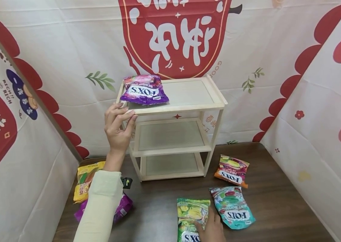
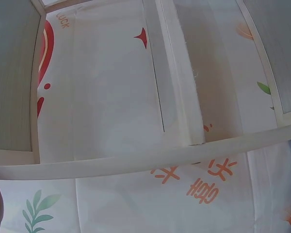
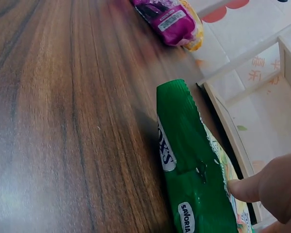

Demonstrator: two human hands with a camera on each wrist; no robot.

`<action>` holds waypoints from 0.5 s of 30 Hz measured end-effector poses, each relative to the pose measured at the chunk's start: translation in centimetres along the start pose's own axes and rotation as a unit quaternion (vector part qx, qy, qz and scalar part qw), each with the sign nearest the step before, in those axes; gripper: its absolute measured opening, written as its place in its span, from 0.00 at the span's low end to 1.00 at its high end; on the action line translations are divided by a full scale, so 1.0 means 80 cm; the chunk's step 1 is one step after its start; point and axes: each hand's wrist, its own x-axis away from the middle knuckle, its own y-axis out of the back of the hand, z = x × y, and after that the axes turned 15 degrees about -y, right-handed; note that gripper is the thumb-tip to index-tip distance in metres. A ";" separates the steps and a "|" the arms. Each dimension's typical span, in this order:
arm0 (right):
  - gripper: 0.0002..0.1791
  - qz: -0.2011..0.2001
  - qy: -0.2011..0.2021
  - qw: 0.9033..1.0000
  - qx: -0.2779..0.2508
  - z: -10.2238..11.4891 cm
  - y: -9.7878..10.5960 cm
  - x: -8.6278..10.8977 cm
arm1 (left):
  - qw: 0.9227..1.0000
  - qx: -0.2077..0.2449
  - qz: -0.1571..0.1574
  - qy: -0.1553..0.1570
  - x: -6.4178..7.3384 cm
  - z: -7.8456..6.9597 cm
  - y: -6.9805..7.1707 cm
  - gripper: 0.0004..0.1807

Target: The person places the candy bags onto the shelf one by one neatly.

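Note:
My left hand (image 1: pixel 119 126) holds the front left corner of a pale three-tier shelf rack (image 1: pixel 177 108), with thumb and fingertips at its top edge. Just behind those fingertips, a purple Fox's Berries candy bag (image 1: pixel 144 90) lies on the top tier. At the bottom of the head view, my right hand (image 1: pixel 212 228) grips a green Fox's candy bag (image 1: pixel 192 215) by its side. The right wrist view shows the thumb (image 3: pixel 247 189) pressed on the same green bag (image 3: pixel 196 160) over the dark wood. Only a sliver of the left hand enters its own wrist view.
Right of the green bag lie a teal Fox's bag (image 1: pixel 232 208) and a red-orange Fox's Fruits bag (image 1: pixel 232 170). A yellow bag (image 1: pixel 84 181) and a purple bag (image 1: pixel 123 206) sit behind my left forearm. Printed cloth (image 1: pixel 249 50) encloses the table (image 1: pixel 155 208).

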 end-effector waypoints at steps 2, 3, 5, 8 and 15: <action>0.54 0.006 -0.018 1.000 -0.004 0.002 -0.001 -0.001 | 1.000 -0.001 -0.003 0.000 0.000 0.000 0.000 0.10; 0.56 0.011 -0.027 1.000 -0.005 0.003 -0.001 -0.001 | 1.000 -0.001 -0.004 0.000 0.000 0.000 0.001 0.10; 0.58 0.024 -0.045 0.999 -0.006 0.003 -0.003 -0.004 | 1.000 -0.002 -0.003 0.000 0.000 0.001 0.001 0.09; 0.61 0.043 -0.066 0.997 -0.008 0.003 -0.004 -0.008 | 1.000 0.001 -0.003 -0.001 0.001 0.002 0.001 0.08; 0.65 0.052 -0.065 0.996 -0.027 -0.001 -0.003 -0.010 | 1.000 -0.001 -0.003 0.000 -0.002 -0.003 0.000 0.09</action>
